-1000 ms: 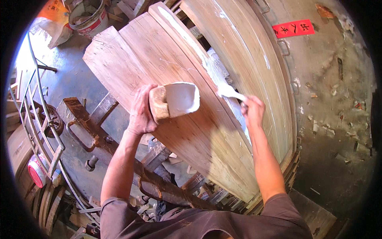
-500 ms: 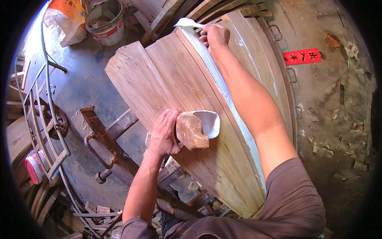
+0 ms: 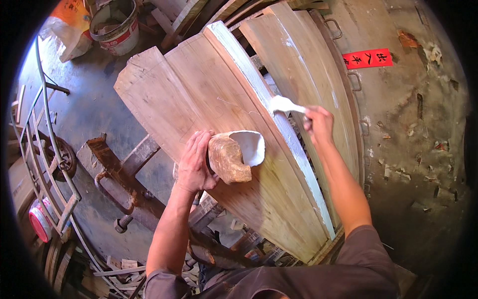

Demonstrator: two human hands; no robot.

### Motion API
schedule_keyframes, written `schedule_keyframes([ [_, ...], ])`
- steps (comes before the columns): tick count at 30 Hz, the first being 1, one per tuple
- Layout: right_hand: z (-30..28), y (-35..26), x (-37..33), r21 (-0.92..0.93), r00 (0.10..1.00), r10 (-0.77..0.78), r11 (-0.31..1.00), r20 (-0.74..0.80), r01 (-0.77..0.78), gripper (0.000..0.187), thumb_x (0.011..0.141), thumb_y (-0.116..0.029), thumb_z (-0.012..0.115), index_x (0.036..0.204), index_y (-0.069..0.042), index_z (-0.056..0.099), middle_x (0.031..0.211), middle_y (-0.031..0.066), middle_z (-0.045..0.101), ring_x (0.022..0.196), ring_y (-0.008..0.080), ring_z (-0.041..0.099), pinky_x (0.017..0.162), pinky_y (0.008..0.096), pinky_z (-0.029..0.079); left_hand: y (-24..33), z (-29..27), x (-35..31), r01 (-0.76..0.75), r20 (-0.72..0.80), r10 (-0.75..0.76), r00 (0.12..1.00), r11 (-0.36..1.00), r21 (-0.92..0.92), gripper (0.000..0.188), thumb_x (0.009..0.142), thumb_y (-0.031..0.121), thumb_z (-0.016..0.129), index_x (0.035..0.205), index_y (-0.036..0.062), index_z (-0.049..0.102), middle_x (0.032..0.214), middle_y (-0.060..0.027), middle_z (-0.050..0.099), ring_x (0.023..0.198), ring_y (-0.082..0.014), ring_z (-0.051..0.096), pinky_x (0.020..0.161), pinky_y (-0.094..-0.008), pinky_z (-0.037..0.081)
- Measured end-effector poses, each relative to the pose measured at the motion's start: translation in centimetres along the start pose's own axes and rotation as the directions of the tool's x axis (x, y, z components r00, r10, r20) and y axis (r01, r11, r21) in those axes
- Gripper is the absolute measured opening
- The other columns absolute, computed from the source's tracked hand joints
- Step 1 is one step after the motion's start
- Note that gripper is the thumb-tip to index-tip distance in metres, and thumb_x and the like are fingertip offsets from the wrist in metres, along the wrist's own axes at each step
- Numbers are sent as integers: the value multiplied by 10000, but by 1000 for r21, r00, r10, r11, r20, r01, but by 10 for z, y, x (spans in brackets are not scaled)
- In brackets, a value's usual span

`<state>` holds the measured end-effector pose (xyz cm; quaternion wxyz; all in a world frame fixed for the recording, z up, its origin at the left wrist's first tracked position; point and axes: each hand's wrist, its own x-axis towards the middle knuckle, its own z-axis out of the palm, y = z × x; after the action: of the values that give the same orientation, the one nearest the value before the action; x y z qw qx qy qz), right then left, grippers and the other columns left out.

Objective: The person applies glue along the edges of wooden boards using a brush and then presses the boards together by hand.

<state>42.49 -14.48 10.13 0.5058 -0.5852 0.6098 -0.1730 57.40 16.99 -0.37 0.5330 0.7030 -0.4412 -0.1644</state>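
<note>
My left hand grips the side of a brown, crusted container with a cut-open mouth and white inside. It is held over a wide wooden panel. My right hand is closed round the handle of a brush; white paste thickly coats its head, so its exact shape is hard to tell. The head rests on the panel's right edge, which is covered in white paste along its length. Right of that edge, across a narrow gap, lies a second wooden panel with white streaks.
A rusty metal clamp frame with a large bolt stands left of the panel. Further left is a metal cart. A dirty bucket sits at the far left. Metal handles line the right panel's outer side, near a red paper strip.
My right hand has drawn the brush from the far end of the white-coated edge back toward me, to about its middle. The left hand still holds the container; the whole view has shifted slightly.
</note>
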Motion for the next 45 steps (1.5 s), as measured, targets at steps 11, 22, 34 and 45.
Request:
schedule_keyframes([
  [11,226,-105,94,282,989,-108,956,101,76,51,839,-23,630,801,9,618,651,101,597,457,167,540,387,291,349,0,-1,-1,32,19,-33,999,999,15,915,523,130,771,1366,1,439,1282,-181,573,1238,-400,526,1131,-476,375],
  [22,-5,48,-29,-21,994,-56,998,97,58,31,854,-65,620,845,-44,642,635,1,543,457,81,454,389,238,309,-10,6,-5,-8,-24,8,1000,1000,-8,880,550,187,738,1355,-30,458,1283,-207,577,1232,-416,529,1129,-494,368],
  [34,-122,115,-63,73,977,102,993,-188,-89,79,840,-42,626,906,-17,661,631,14,557,433,88,454,360,240,287,-1,7,0,-17,-10,17,1000,1000,4,896,603,255,822,1368,-10,438,1269,-202,572,1231,-408,530,1122,-489,368],
  [45,216,-83,90,257,976,-188,954,108,155,97,822,7,644,749,13,581,656,89,567,472,141,510,384,287,312,-5,9,-5,16,7,-16,1000,999,46,927,534,164,787,1376,11,431,1307,-170,562,1257,-404,514,1128,-471,382],
])
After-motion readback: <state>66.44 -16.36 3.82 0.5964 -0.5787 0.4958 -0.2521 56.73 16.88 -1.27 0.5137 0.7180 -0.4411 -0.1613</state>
